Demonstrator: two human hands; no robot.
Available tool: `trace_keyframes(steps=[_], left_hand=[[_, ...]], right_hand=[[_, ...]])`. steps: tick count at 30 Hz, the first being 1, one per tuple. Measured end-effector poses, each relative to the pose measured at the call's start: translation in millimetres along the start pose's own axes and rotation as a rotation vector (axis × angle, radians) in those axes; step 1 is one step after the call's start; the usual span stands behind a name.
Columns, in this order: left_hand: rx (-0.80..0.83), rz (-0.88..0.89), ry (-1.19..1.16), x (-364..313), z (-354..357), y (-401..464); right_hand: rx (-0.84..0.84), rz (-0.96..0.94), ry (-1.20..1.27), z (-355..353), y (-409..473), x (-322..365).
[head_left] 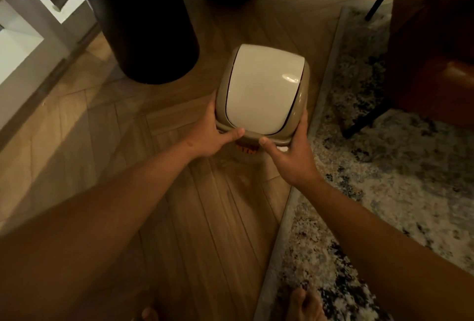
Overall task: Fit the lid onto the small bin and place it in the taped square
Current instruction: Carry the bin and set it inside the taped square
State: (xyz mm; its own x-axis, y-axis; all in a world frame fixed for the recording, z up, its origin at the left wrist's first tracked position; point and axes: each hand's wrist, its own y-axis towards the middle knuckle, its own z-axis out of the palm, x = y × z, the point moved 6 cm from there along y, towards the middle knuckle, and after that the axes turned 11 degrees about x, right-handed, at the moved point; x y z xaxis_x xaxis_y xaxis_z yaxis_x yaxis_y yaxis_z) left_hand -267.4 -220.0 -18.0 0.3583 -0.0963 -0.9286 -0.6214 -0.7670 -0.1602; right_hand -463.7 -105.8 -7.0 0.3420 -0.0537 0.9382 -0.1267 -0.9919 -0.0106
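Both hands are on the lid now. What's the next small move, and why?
Probably press down evenly: left hand and right hand grip the swing lid at its near rim over the small bin, whose seating looks unconfirmed. No taped square shows.

There is only one view, from the camera on my head. It looks forward and steeply down at the wooden floor (pixel 205 218), quite near the small bin (pixel 261 89). The bin is just above the picture's centre, with the rug (pixel 384 179) to its right.
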Motion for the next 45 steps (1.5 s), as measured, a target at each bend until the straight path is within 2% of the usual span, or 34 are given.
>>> trace_keyframes(steps=[20, 27, 45], left_hand=[[0.030, -0.005, -0.058, -13, -19, 137], [0.026, 0.031, -0.064, -18, -24, 176], [0.040, 0.022, -0.062, -39, -33, 237]], right_hand=[[-0.042, -0.090, -0.039, -51, 118, -19], [-0.079, -0.071, -0.087, -66, 148, -25], [-0.087, 0.001, -0.014, -96, 212, -39]])
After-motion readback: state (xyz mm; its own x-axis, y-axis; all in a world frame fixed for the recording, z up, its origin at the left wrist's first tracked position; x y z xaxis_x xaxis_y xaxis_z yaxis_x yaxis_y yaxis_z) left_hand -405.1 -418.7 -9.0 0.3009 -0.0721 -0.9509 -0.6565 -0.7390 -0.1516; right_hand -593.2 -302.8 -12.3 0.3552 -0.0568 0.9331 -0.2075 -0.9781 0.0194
